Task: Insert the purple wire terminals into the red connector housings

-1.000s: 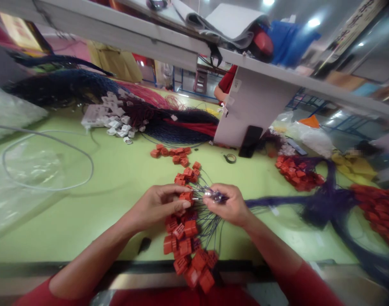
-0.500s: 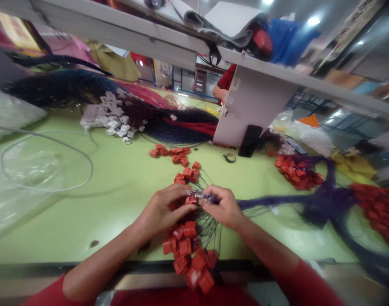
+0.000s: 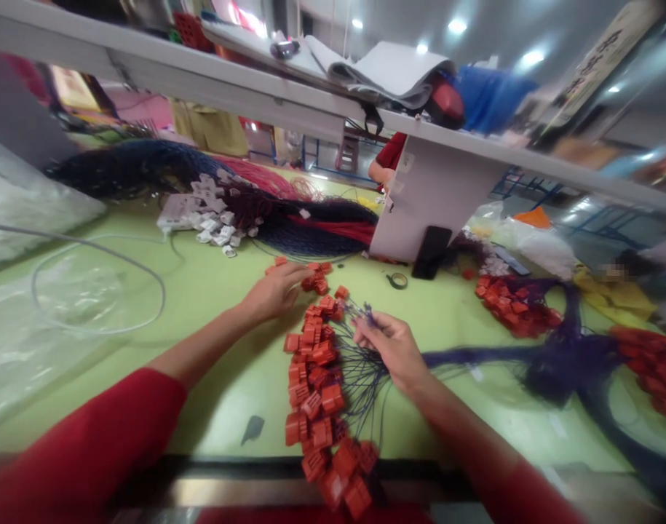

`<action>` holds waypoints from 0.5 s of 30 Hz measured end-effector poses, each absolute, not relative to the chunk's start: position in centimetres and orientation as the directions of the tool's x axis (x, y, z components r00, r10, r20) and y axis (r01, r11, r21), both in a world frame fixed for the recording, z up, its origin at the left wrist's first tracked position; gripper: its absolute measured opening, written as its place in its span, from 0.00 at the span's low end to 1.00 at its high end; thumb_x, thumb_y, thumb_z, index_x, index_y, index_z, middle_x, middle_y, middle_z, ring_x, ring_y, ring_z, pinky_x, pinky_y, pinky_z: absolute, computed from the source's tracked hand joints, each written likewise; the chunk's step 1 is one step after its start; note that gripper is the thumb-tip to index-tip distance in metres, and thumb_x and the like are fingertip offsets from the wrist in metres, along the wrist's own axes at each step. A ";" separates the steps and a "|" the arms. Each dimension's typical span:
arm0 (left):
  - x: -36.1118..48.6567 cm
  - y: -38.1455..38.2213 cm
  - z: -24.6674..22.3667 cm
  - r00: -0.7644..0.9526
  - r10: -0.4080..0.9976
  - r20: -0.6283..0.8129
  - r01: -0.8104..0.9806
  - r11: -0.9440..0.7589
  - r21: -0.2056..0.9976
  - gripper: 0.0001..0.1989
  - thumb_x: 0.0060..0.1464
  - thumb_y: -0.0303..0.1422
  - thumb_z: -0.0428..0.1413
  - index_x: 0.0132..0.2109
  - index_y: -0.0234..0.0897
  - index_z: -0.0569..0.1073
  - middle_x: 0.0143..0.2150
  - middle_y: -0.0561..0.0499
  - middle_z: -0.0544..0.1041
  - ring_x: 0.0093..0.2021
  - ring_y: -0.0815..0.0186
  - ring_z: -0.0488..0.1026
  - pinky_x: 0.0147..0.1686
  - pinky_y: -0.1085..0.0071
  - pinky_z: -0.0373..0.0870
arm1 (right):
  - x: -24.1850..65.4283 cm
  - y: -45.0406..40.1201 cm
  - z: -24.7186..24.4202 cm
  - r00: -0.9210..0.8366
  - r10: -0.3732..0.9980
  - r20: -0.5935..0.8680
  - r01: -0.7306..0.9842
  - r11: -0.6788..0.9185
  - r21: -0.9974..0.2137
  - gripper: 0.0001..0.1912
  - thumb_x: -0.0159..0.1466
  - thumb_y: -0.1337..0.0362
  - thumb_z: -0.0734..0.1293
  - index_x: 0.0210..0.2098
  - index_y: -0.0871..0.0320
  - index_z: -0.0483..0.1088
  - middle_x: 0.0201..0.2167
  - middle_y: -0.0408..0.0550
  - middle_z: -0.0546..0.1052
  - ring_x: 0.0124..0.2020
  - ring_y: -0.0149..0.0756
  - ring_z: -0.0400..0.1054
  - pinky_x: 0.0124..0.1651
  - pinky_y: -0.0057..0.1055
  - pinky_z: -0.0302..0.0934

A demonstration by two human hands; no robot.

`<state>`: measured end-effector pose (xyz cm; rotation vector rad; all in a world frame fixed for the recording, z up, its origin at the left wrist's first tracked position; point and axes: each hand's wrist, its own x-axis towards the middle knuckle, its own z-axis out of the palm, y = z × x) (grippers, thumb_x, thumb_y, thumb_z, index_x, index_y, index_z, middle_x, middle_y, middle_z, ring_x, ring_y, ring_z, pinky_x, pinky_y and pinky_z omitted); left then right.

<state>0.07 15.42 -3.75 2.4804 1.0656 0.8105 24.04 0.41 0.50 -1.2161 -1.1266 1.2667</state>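
Note:
My left hand [image 3: 278,290] reaches over a small group of loose red connectors [image 3: 317,276] at the table's middle; its fingertips touch or hover at them, and whether they grip one is hidden. My right hand [image 3: 390,342] pinches a bunch of thin purple wires whose terminal ends [image 3: 367,313] stick up past the fingertips. Between the hands and the front edge, a curved row of red connectors [image 3: 316,371] lies with wires fanning out on its right. From my right hand a purple wire bundle [image 3: 474,355] runs right.
White connectors [image 3: 217,225] and dark cables [image 3: 311,236] lie at the back left. A black phone [image 3: 431,252] leans on the grey panel [image 3: 436,189], beside a tape roll [image 3: 398,281]. Plastic bags [image 3: 49,306] cover the left. More red connectors [image 3: 512,304] lie right. A person's arm shows behind.
My left hand has left the wire ends and connector beside my right hand and moved up and left to the loose red connectors. My right hand still holds the wires. The view has shifted slightly.

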 end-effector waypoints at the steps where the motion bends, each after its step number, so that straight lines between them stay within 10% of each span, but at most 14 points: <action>1: 0.2 16.3 -4.2 0.589 0.726 0.356 0.546 -0.682 0.486 0.18 0.58 0.32 0.51 0.52 0.37 0.78 0.54 0.41 0.77 0.52 0.55 0.74 0.54 0.60 0.71 | 24.0 0.4 0.5 0.002 0.998 -0.060 -0.059 -0.060 -0.996 0.21 0.56 0.46 0.75 0.27 0.60 0.75 0.25 0.45 0.76 0.25 0.29 0.63 0.31 0.27 0.61; 15: -0.7 12.8 -3.4 0.548 0.801 0.242 0.542 -0.560 0.626 0.13 0.62 0.42 0.54 0.43 0.36 0.73 0.36 0.49 0.77 0.29 0.65 0.72 0.32 0.69 0.71 | 23.6 0.4 0.8 -0.002 0.994 -0.109 -0.079 -0.109 -0.991 0.20 0.55 0.50 0.76 0.27 0.60 0.69 0.20 0.38 0.69 0.19 0.22 0.51 0.22 0.24 0.44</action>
